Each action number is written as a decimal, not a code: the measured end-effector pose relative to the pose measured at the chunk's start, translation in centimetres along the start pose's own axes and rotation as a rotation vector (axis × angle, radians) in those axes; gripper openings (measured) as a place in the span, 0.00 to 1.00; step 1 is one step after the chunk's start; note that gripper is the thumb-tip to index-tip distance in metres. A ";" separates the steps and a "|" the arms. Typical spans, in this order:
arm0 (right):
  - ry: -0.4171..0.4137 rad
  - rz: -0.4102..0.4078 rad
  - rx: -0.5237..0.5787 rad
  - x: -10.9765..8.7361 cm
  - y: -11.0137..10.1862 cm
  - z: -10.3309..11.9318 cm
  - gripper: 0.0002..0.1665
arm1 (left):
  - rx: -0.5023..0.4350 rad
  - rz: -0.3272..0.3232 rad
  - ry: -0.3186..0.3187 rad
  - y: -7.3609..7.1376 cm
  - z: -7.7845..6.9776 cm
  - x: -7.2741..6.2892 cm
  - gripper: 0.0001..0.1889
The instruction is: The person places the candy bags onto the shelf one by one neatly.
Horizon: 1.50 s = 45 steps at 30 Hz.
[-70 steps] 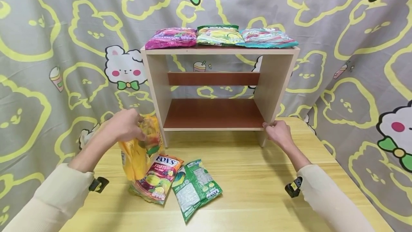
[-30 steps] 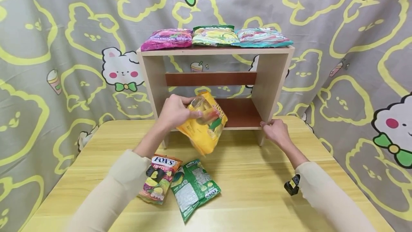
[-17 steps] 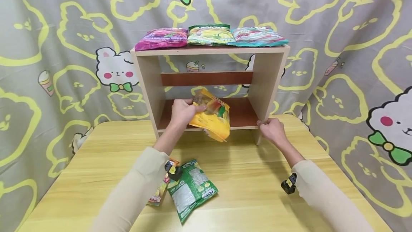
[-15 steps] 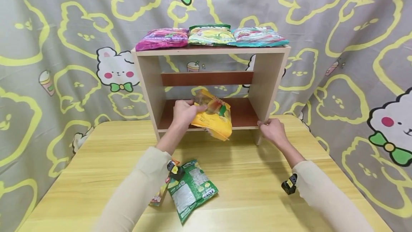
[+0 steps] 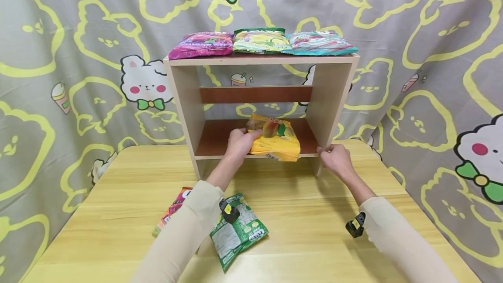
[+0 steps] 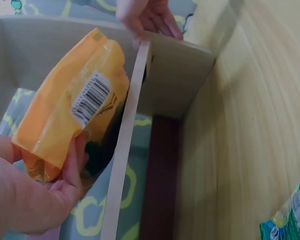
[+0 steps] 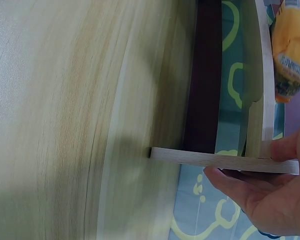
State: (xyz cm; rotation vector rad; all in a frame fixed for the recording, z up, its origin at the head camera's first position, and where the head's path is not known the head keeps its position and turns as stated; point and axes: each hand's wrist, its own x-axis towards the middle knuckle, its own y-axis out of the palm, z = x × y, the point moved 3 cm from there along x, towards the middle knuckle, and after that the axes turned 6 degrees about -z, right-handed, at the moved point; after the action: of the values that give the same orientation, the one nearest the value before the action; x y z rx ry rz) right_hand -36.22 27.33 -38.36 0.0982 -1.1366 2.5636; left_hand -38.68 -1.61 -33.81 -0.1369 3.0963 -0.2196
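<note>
My left hand (image 5: pixel 239 143) grips the left end of a yellow candy bag (image 5: pixel 277 143), thumb on top. The bag lies nearly flat at the front edge of the lower brown shelf board (image 5: pixel 220 134), its front part jutting past that edge. In the left wrist view a barcode shows on the yellow bag (image 6: pixel 85 95), with the fingers curled round its near end. My right hand (image 5: pixel 335 160) pinches the right side panel (image 5: pixel 334 99) of the small wooden shelf at the lower board's height. In the right wrist view thumb and fingers of the right hand (image 7: pixel 270 190) straddle that panel.
On the shelf's top lie a purple bag (image 5: pixel 202 45), a green-and-yellow bag (image 5: pixel 261 41) and a teal-and-red bag (image 5: pixel 320 43). A green bag (image 5: pixel 239 235) and a red fruit-candy bag (image 5: pixel 173 208), partly under the left sleeve, lie on the table (image 5: pixel 314 239). A patterned curtain (image 5: pixel 98 56) hangs behind.
My left hand has carried the yellow bag from the left of the shelf rightward to the lower board, turning it flatter. The red bag has shifted left and rotated. The right hand keeps its hold.
</note>
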 end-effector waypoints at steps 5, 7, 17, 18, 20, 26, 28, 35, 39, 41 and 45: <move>0.002 0.006 0.000 0.0 0.0 0.0 0.26 | 0.007 0.040 -0.002 0.6 0.2 -0.1 0.24; 0.002 0.008 0.001 0.0 0.1 0.0 0.25 | -0.010 0.040 -0.004 0.8 0.4 -0.1 0.27; 0.001 0.002 -0.002 -0.1 0.2 -0.2 0.25 | 0.026 0.050 -0.004 1.4 0.7 0.0 0.47; 0.003 0.004 0.000 -0.2 0.1 -0.2 0.25 | 0.048 0.052 0.001 1.3 0.7 -0.1 0.45; 0.007 0.001 0.003 -0.2 0.1 -0.3 0.25 | 0.088 0.053 0.021 1.2 0.6 -0.1 0.41; 0.015 0.010 0.002 -0.2 -0.1 -0.3 0.24 | 0.249 0.052 0.069 0.8 0.3 -0.2 0.28; 0.016 0.015 0.002 -0.2 -0.1 -0.2 0.24 | 0.286 0.071 0.080 0.8 0.2 -0.3 0.28; 0.010 0.018 0.001 0.0 -0.1 -0.4 0.24 | 0.409 0.089 0.166 1.1 0.1 -0.5 0.23; 0.007 0.010 -0.001 0.0 0.0 -0.3 0.24 | 0.435 0.071 0.203 1.2 0.2 -0.4 0.16; 0.005 0.008 0.000 0.0 0.0 -0.3 0.24 | 0.436 0.068 0.207 1.2 0.3 -0.4 0.16; 0.003 0.012 0.001 0.0 0.1 -0.3 0.24 | 0.448 0.054 0.225 1.1 0.4 -0.4 0.17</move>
State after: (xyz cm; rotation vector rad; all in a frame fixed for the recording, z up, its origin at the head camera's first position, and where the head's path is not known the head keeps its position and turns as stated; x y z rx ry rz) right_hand -36.20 27.47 -38.60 0.0885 -1.1385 2.5741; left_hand -38.41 -0.52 -34.38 -0.0137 3.1598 -0.9749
